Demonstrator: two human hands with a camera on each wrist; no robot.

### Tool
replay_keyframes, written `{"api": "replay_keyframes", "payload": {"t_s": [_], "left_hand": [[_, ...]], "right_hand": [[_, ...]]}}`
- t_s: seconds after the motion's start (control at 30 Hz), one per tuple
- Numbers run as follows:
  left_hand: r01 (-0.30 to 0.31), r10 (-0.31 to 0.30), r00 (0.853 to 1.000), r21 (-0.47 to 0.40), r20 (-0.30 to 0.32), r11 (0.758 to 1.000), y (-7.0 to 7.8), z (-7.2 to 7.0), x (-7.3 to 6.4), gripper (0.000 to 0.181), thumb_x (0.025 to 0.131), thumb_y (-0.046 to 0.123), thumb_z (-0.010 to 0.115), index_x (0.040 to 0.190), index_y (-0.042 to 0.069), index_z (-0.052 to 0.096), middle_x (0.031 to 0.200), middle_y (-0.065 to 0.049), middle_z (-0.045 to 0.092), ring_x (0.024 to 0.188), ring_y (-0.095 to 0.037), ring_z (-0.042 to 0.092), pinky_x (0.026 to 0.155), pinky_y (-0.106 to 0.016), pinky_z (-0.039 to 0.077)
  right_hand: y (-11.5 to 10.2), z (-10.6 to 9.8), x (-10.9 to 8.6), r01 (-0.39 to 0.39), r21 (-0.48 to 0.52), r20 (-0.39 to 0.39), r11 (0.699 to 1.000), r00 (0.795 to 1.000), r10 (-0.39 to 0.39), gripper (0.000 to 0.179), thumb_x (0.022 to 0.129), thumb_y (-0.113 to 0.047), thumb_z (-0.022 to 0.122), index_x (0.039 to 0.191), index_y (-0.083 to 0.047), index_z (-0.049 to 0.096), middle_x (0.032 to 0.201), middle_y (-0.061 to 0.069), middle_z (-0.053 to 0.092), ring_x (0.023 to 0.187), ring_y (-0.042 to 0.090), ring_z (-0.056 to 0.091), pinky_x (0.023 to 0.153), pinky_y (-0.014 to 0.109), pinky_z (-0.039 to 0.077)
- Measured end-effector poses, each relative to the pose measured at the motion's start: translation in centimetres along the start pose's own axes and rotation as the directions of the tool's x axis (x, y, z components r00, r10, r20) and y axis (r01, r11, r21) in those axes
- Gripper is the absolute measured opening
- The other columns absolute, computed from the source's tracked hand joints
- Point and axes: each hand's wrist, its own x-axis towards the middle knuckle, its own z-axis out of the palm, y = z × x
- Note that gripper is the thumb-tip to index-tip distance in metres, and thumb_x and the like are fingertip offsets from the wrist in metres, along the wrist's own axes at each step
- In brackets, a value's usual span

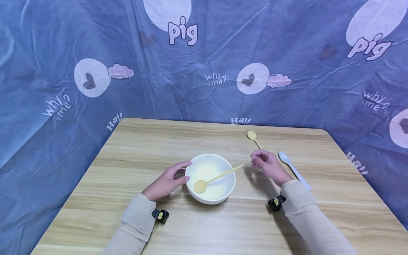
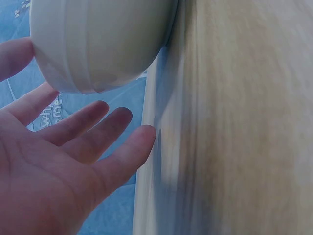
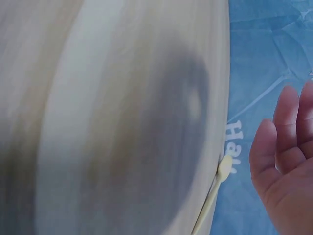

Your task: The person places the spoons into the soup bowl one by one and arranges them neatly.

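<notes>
The bowl sits on the table, right between the two hands. The left hand has its thumb and fingers spread apart, with two tips touching the rim. That light touch should be good for keeping the bowl from sliding; a hard push might tip it. One yellow spoon lies in the bowl, and its stick pokes out over the rim on the right.

The right hand hangs over the table with its fingers softly bent, and I see nothing in it. It is close to a second yellow spoon, which lies on the wood with part of its stick hidden by the hand. A stick that thin is best pinched by the thumb and one finger (it could roll away from a clumsy poke).

The bowl is white, round and smooth, with faint bands on its outside. It may be plastic or china; I cannot tell. The yellow spoons have round heads and skinny sticks. The white spoon has a longer head and a fatter handle. Stripy wood grain runs across the table.
</notes>
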Motion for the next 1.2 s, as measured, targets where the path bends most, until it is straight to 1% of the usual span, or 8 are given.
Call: {"api": "replay_keyframes", "payload": {"t_s": [0.17, 0.33, 0.43, 0.63, 0.7, 0.83, 1.0, 1.2], "left_hand": [[0.008, -0.008, 1.000, 0.007, -0.003, 1.000, -0.1, 0.1, 0.0, 0.052, 0.096, 0.023, 0.056, 0.144, 0.013, 0.038, 0.148, -0.010, 0.037, 0.127, -0.030, 0.046, 0.103, -0.042, 0.042], [0.006, -0.006, 1.000, 0.011, -0.005, 1.000, -0.1, 0.1, 0.1, 0.052, 0.096, 0.024, 0.056, 0.144, 0.014, 0.038, 0.148, -0.010, 0.037, 0.128, -0.029, 0.045, 0.104, -0.043, 0.041], [0.010, -0.010, 1.000, 0.009, -0.007, 1.000, -0.1, 0.1, 0.0, 0.052, 0.096, 0.023, 0.056, 0.144, 0.014, 0.038, 0.148, -0.009, 0.037, 0.128, -0.028, 0.046, 0.105, -0.042, 0.041], [0.026, -0.026, 0.999, 0.016, -0.031, 1.000, 0.2, 0.2, 0.0, 0.050, 0.096, 0.019, 0.056, 0.143, 0.016, 0.040, 0.146, -0.005, 0.039, 0.126, -0.023, 0.048, 0.105, -0.040, 0.041], [0.030, -0.030, 0.999, 0.015, -0.036, 0.999, 0.2, 0.3, 0.1, 0.050, 0.095, 0.020, 0.056, 0.142, 0.018, 0.041, 0.146, -0.003, 0.040, 0.125, -0.022, 0.048, 0.105, -0.040, 0.041], [0.017, -0.016, 0.999, 0.022, -0.033, 1.000, 0.1, 0.2, 0.2, 0.050, 0.095, 0.022, 0.056, 0.143, 0.016, 0.040, 0.146, -0.005, 0.039, 0.126, -0.023, 0.048, 0.105, -0.040, 0.040], [0.015, -0.014, 1.000, 0.021, -0.027, 1.000, 0.0, 0.1, 0.2, 0.051, 0.095, 0.024, 0.056, 0.143, 0.015, 0.039, 0.147, -0.007, 0.038, 0.127, -0.025, 0.047, 0.106, -0.041, 0.039], [0.013, -0.013, 1.000, 0.020, -0.027, 1.000, 0.1, 0.2, 0.2, 0.052, 0.095, 0.023, 0.057, 0.143, 0.014, 0.039, 0.147, -0.008, 0.038, 0.127, -0.026, 0.047, 0.106, -0.043, 0.039]], "right_hand": [[0.5, -0.4, -0.1, 0.004, -0.074, -0.038, 0.997, 0.999, -0.006, 0.025, 0.096, -0.009, 0.052, 0.108, 0.012, 0.054, 0.088, 0.017, 0.062, 0.076, 0.013, 0.059, 0.069, 0.026, 0.054], [1.3, -0.8, 0.1, 0.013, -0.138, -0.045, 0.990, 0.999, -0.019, 0.021, 0.095, -0.007, 0.051, 0.106, 0.010, 0.056, 0.087, 0.016, 0.062, 0.075, 0.016, 0.059, 0.064, 0.022, 0.050], [1.6, -1.1, 0.3, -0.002, -0.158, -0.056, 0.987, 0.998, -0.007, 0.019, 0.095, -0.006, 0.051, 0.105, 0.010, 0.057, 0.087, 0.018, 0.062, 0.075, 0.018, 0.059, 0.063, 0.021, 0.050], [2.1, -1.9, 0.7, -0.058, -0.196, -0.073, 0.979, 0.996, 0.044, 0.023, 0.094, -0.004, 0.047, 0.110, 0.011, 0.055, 0.093, 0.021, 0.062, 0.078, 0.021, 0.060, 0.064, 0.019, 0.049], [2.2, -2.2, 0.8, -0.079, -0.233, -0.091, 0.969, 0.994, 0.059, 0.024, 0.094, -0.007, 0.047, 0.110, 0.010, 0.056, 0.092, 0.019, 0.062, 0.076, 0.018, 0.059, 0.063, 0.019, 0.048], [2.5, -2.6, 0.9, -0.109, -0.312, -0.129, 0.944, 0.989, 0.072, 0.024, 0.093, -0.010, 0.050, 0.108, 0.007, 0.058, 0.091, 0.018, 0.064, 0.073, 0.013, 0.057, 0.061, 0.020, 0.047], [3.2, -3.0, 1.0, -0.113, -0.386, -0.149, 0.916, 0.987, 0.059, 0.021, 0.091, -0.010, 0.051, 0.103, 0.007, 0.058, 0.085, 0.017, 0.063, 0.066, 0.013, 0.057, 0.058, 0.024, 0.048], [3.7, -3.4, 1.2, -0.130, -0.503, -0.194, 0.854, 0.980, 0.035, 0.019, 0.089, -0.013, 0.053, 0.097, 0.002, 0.060, 0.075, 0.009, 0.063, 0.067, 0.018, 0.056, 0.061, 0.027, 0.043]]}}
